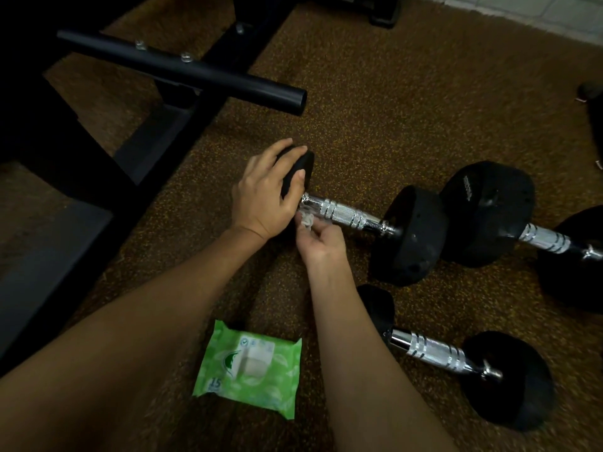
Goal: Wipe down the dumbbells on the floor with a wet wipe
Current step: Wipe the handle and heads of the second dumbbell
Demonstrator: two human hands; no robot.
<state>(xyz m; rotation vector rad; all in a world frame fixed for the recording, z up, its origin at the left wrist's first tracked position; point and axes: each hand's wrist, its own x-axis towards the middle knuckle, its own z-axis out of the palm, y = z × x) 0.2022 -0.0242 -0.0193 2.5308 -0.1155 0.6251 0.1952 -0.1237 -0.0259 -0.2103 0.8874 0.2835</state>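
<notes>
A black dumbbell with a chrome handle (346, 213) lies on the brown floor mat in the middle of the view. My left hand (264, 194) grips its left head, fingers curled over the top. My right hand (323, 243) pinches a crumpled white wet wipe (307, 220) against the left end of the handle. A second dumbbell (437, 353) lies nearer me on the right. A third dumbbell (489, 210) lies behind the first, running off the right edge.
A green wet wipe pack (251, 367) lies on the mat between my forearms. A black bench frame with a round tube (182, 71) fills the left and top left. White tiles (561, 14) show at the top right beyond the mat.
</notes>
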